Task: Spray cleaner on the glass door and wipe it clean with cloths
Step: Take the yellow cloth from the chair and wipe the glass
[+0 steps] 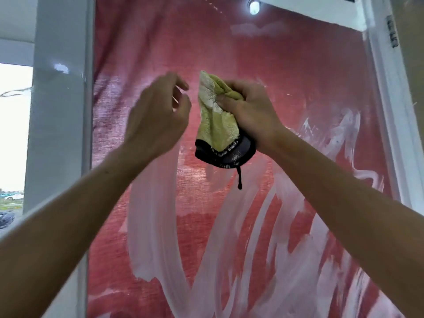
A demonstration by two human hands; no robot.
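Fingers (231, 104) of the right hand (250, 111) are curled tight round a bunched yellow-green cloth (215, 125), whose black trimmed edge and short black loop hang down below the fist. Left of it, the left hand (158, 115) holds nothing; its fingers (181, 84) are loosely bent and slightly apart, the tips close to the cloth's upper end but not touching it. Both bare forearms reach up from the near bottom corners toward the middle. Just beyond the hands stands the glass door (298, 76), red behind the pane and smeared with broad white streaks of cleaner (151, 221), thickest in its lower half. A pale frame (59, 111) borders the glass on the left, and a round lamp (254, 6) shines far above.
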